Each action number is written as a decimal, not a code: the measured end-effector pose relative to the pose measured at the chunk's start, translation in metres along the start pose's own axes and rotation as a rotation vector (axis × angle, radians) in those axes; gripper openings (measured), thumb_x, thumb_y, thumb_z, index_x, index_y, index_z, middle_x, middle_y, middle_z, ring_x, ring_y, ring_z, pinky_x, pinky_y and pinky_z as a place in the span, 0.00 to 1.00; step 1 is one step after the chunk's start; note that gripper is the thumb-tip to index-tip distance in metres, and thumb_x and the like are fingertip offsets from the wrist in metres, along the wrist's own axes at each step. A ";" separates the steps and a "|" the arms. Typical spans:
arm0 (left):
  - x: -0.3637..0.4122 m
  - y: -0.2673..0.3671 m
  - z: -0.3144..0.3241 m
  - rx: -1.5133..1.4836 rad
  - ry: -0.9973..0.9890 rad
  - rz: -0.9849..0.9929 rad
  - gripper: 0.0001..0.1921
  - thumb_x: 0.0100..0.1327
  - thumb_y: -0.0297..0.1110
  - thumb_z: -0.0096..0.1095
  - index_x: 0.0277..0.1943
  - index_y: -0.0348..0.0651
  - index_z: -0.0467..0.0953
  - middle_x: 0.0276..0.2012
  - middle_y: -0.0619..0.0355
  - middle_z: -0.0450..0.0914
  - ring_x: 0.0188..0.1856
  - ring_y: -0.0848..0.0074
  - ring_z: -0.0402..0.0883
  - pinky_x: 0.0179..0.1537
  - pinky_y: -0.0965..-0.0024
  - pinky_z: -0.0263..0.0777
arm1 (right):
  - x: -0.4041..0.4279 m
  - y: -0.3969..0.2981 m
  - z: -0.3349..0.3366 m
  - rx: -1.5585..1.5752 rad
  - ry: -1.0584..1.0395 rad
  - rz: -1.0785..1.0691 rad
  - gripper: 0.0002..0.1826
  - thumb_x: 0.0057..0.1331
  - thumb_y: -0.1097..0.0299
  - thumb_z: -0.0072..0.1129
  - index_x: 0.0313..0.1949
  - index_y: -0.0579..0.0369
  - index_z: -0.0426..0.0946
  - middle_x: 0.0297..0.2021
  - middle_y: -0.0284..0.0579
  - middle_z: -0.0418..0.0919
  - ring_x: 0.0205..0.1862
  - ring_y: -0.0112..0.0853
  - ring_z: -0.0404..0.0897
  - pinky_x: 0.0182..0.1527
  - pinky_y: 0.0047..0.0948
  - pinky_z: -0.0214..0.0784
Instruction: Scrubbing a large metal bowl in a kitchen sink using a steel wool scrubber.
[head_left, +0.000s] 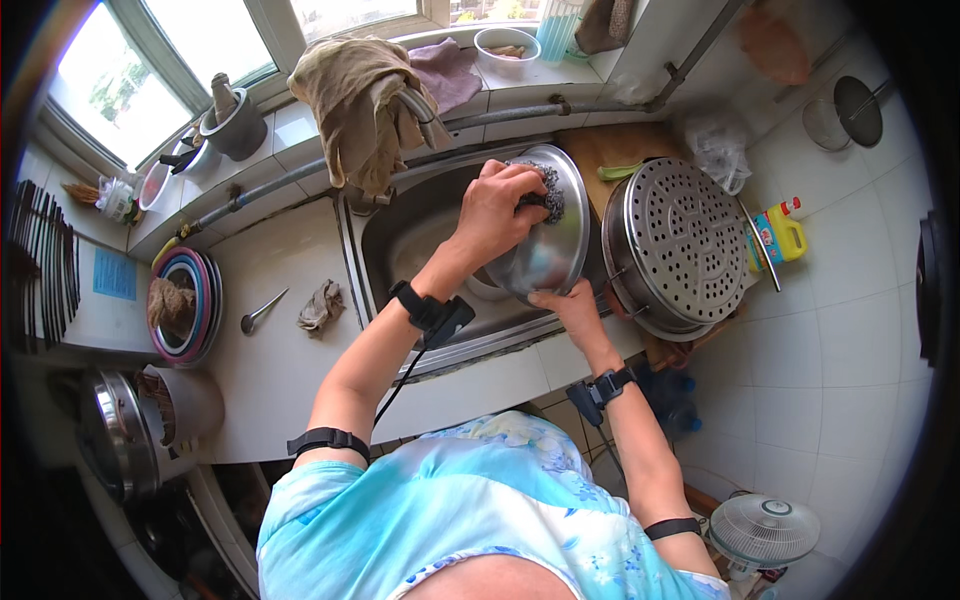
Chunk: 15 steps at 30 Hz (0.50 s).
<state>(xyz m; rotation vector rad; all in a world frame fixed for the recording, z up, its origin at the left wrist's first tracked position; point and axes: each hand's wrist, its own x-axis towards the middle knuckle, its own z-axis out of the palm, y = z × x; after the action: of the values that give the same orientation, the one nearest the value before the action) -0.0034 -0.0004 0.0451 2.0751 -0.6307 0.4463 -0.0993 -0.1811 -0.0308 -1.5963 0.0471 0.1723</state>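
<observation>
A shiny stainless steel bowl (559, 251) is held tilted over the sink (401, 247). My right hand (577, 311) grips its near rim, thumb on the visible side. In my left hand (502, 214) is a steel wool scrubber (553, 196), pressed against the bowl's upper part. My fingers cover some of the scrubber. Below the bowl, a pale round object in the basin is mostly hidden.
A perforated steamer tray (686, 240) tops a pot right of the sink. Cloths (360, 105) drape over the faucet. A ladle-like spoon (262, 311) and a crumpled rag (321, 307) lie on the left counter, near stacked basins (206, 330). A yellow bottle (787, 234) stands right.
</observation>
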 end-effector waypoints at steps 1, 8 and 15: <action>-0.005 0.001 0.002 0.003 -0.002 0.011 0.12 0.48 0.29 0.72 0.38 0.42 0.81 0.46 0.60 0.84 0.48 0.61 0.76 0.52 0.63 0.72 | -0.003 -0.015 0.000 0.027 0.030 0.015 0.12 0.53 0.77 0.70 0.39 0.63 0.82 0.32 0.36 0.83 0.34 0.23 0.79 0.40 0.23 0.71; -0.006 -0.004 0.008 -0.132 0.067 -0.021 0.13 0.45 0.17 0.69 0.37 0.37 0.79 0.43 0.55 0.84 0.46 0.62 0.78 0.50 0.66 0.73 | 0.010 -0.025 0.003 0.190 -0.001 0.046 0.10 0.55 0.80 0.66 0.38 0.61 0.83 0.33 0.33 0.83 0.33 0.20 0.78 0.41 0.23 0.71; 0.026 -0.038 -0.005 -0.277 0.020 -0.262 0.07 0.60 0.23 0.65 0.41 0.38 0.78 0.35 0.58 0.83 0.41 0.76 0.78 0.45 0.74 0.72 | 0.011 -0.023 0.022 -0.041 -0.153 0.007 0.11 0.56 0.81 0.64 0.41 0.61 0.82 0.32 0.29 0.81 0.33 0.18 0.75 0.40 0.22 0.69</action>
<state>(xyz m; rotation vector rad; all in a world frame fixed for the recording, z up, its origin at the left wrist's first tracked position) 0.0393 0.0144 0.0364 1.8528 -0.3768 0.2149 -0.0871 -0.1570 -0.0102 -1.6197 -0.0699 0.3021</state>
